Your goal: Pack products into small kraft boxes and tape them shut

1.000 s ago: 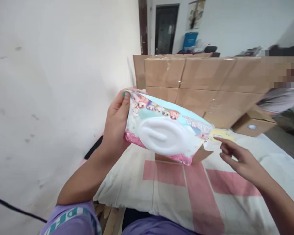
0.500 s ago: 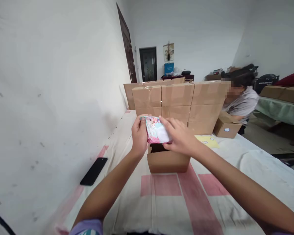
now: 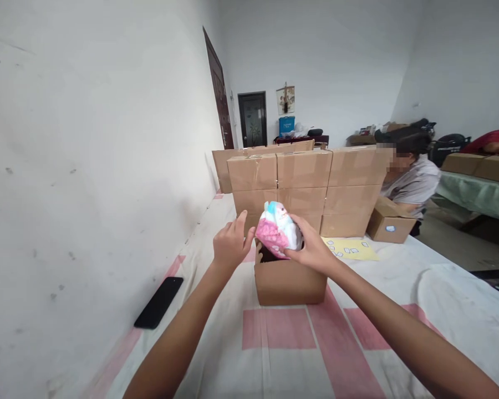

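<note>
A pink, white and light-blue soft plastic package is tilted above a small cardboard box. My right hand grips the package from its right side, thumb at the lower edge and fingers behind. Just left of the package, my left hand is off it, its thumb and fingers apart and holding nothing. The box stands on the cloth-covered table with its top open; its dark inside shows only in part beneath the package.
Stacked cardboard boxes form a wall behind. A yellow sheet with small stickers lies to the right, before another open box. A black phone rests near the left wall. A person sits at the right.
My left hand has let go of the package and moved left. In my right hand, the package has turned, showing more of its pink side. More of the yellow sheet shows.
</note>
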A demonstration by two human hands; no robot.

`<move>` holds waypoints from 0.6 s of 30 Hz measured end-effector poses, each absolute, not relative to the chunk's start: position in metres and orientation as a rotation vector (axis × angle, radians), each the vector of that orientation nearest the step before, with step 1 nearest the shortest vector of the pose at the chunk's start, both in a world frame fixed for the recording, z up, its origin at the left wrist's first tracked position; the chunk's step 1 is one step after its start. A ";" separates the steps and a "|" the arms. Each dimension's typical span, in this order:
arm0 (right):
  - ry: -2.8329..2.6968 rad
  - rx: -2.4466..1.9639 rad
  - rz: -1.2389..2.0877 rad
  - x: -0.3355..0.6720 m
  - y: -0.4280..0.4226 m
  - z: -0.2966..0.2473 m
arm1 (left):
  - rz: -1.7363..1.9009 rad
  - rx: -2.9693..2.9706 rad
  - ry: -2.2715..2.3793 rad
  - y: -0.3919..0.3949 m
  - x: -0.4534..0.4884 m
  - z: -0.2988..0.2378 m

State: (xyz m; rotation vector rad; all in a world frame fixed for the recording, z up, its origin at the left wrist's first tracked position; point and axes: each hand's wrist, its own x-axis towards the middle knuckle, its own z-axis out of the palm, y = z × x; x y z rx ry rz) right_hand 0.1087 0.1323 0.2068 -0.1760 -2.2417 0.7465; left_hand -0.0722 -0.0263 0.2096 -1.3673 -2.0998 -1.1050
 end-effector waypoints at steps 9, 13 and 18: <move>-2.029 -0.047 1.235 0.125 0.155 0.192 | -0.442 -1.555 -2.106 -0.025 -0.069 0.200; -2.031 0.019 1.236 0.134 0.154 0.188 | -0.379 -1.617 -2.166 -0.018 -0.060 0.203; -2.007 -0.013 1.153 0.141 0.151 0.186 | -0.435 -1.578 -2.442 -0.013 -0.052 0.201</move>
